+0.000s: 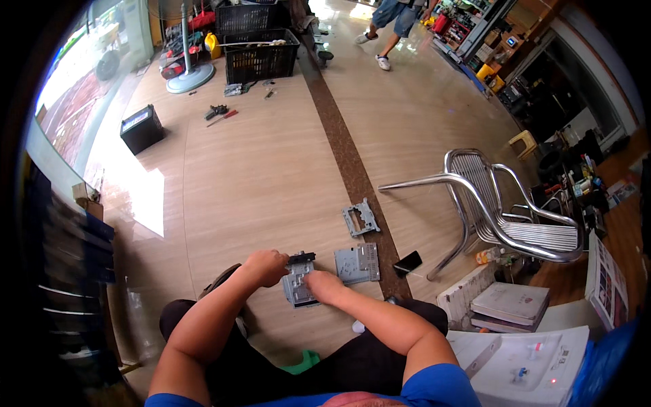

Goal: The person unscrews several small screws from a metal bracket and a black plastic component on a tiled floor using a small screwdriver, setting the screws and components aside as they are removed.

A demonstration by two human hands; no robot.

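A boxy grey metal unit (296, 287) with a black part along its far edge lies on the floor between my legs. My left hand (266, 266) is at its far left corner, fingers curled; whatever they pinch is hidden. From the right, my right hand (324, 286) has its bent fingers on the unit's right side. Just right of that hand lies a flat grey metal cover plate (357, 263) with small holes. Beyond the plate is a grey metal frame (351, 222) with an opening in its middle.
A dark phone (408, 262) lies to the right, before a steel chair (502, 207). A white water dispenser (522, 359) is near right. Farther off are a black battery (141, 129), a red screwdriver (222, 118), black crates (262, 57) and a walking person (397, 24).
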